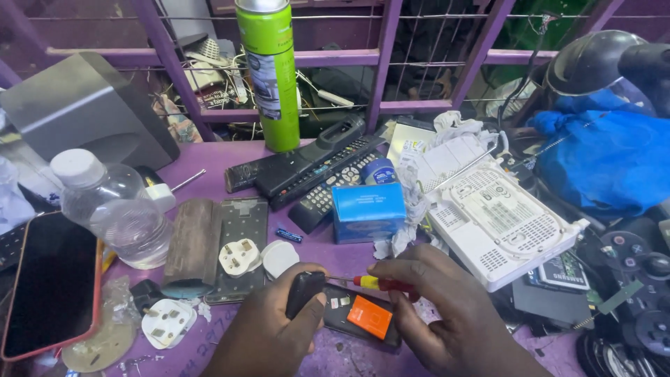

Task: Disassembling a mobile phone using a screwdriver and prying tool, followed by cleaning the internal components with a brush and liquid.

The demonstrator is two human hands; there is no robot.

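My left hand (269, 328) grips a small black device (304, 292) low at the centre, holding it upright over the purple worktop (213, 164). My right hand (440, 314) holds a small screwdriver (377, 283) with a red and yellow handle, and its metal tip points left into the black device. Just below the two hands lies a dark phone body with an orange battery (370, 317) set in it.
A blue box (368, 211), remote controls (328, 183), a white router (499, 220) and a green spray can (272, 73) stand behind the hands. To the left are a plastic bottle (115, 209), white plugs (239, 257), a phone (49, 283) and a grey speaker (87, 112). Blue cloth (607, 157) and game controllers (638, 272) crowd the right.
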